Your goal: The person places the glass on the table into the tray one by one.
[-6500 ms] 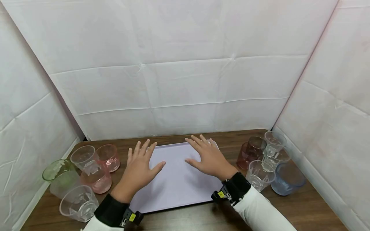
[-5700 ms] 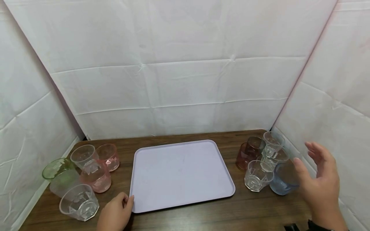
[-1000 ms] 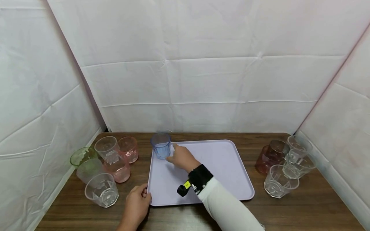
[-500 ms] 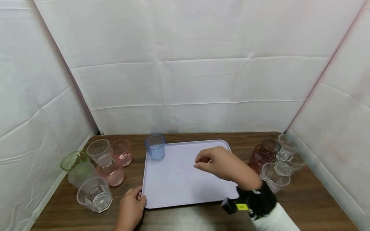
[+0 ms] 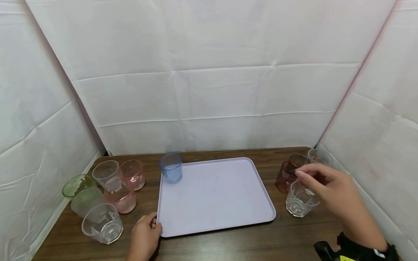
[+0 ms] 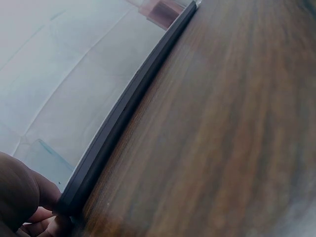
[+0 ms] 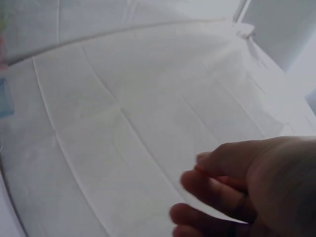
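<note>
My left hand (image 5: pixel 143 233) pinches the near left corner of a pale lilac tray (image 5: pixel 212 195); the left wrist view shows the thumb and curled fingers at the tray's dark side edge (image 6: pixel 123 103). At the tray's far left corner a blue glass (image 5: pixel 171 168) stands upright. Over the glasses on the right hangs my right hand (image 5: pixel 336 195), fingers loosely bent with nothing between them, as the right wrist view also shows. It overlaps a clear faceted glass (image 5: pixel 298 204) and hides part of the group. A brown glass (image 5: pixel 298 162) and a dark red glass (image 5: pixel 282 179) show beside its fingertips.
On the left stand a green glass (image 5: pixel 78 186), two pink glasses (image 5: pixel 132 174) and clear glasses (image 5: pixel 104 226), close together. Behind the right hand another clear glass (image 5: pixel 319 156) shows its rim. White cloth walls (image 5: pixel 215 90) enclose the wooden table (image 5: pixel 235 246) behind and at both sides.
The blue glass came from the right group to the tray and was let go. My right hand has since swung back right over the remaining glasses. The left hand stays at the tray corner.
</note>
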Demonstrator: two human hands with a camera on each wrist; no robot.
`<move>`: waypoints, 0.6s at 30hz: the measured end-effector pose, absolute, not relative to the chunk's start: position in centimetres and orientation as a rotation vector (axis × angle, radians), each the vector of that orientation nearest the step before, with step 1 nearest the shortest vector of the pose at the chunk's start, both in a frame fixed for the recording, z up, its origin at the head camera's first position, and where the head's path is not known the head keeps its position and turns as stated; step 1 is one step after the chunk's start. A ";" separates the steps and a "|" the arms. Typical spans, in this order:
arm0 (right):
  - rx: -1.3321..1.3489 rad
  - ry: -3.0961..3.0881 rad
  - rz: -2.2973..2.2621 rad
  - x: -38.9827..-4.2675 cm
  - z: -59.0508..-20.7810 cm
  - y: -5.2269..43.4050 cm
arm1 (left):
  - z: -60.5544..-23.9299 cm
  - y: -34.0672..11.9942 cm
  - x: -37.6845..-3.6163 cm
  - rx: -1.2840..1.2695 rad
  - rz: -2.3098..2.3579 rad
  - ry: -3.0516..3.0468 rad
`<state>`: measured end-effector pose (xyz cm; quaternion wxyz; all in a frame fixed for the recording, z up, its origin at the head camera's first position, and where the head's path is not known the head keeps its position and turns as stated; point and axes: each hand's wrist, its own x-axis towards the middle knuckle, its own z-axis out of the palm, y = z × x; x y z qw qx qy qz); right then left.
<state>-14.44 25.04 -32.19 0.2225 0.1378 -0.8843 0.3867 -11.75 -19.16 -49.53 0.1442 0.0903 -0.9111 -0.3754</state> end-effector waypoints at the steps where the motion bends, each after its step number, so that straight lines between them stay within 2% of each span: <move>1: 0.317 -2.428 1.078 -14.3 -32.6 25.8 | -49.6 -19.2 -11.7 0.260 -1.081 -2.626; 11: -0.200 -2.206 1.374 -13.4 -39.5 31.4 | -49.7 -19.2 -11.6 0.260 -1.084 -2.620; 14: -0.242 -2.221 1.315 -13.5 -41.4 32.8 | -49.6 -19.1 -11.7 0.262 -1.087 -2.626; 18: -0.130 -2.191 1.321 -14.0 -43.8 33.9 | -49.5 -19.1 -11.7 0.265 -1.094 -2.633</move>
